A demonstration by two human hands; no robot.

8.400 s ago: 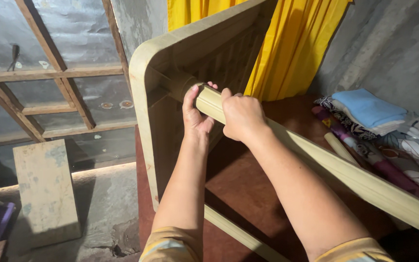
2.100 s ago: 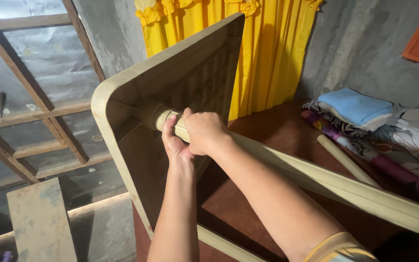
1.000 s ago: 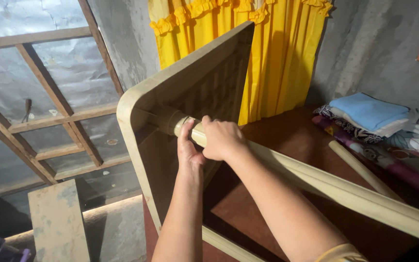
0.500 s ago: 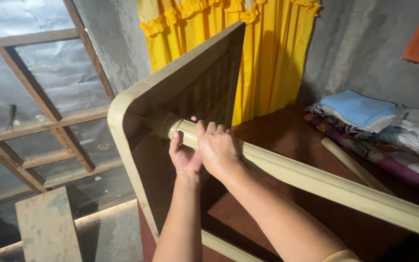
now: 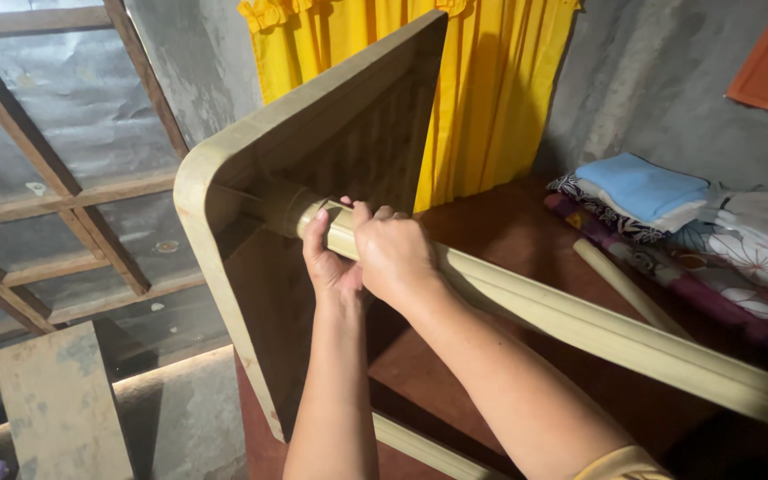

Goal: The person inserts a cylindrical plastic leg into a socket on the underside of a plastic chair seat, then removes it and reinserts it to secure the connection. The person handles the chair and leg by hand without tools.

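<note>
A: What are the hands doing?

B: Both grip a pale table leg (image 5: 580,324) at its upper end, where it meets the socket (image 5: 279,206) in the corner of an overturned table (image 5: 224,169). The left hand (image 5: 329,262) wraps the leg from below, fingers curled up around it. The right hand (image 5: 395,253) closes over it from above, fingers pressed together, touching the left.

A: Where is the table?

B: Tipped on its side on a reddish-brown floor (image 5: 508,231), underside facing the viewer. A second leg (image 5: 620,286) lies on the floor, near folded cloths (image 5: 668,200). A yellow curtain (image 5: 491,98) hangs behind.
</note>
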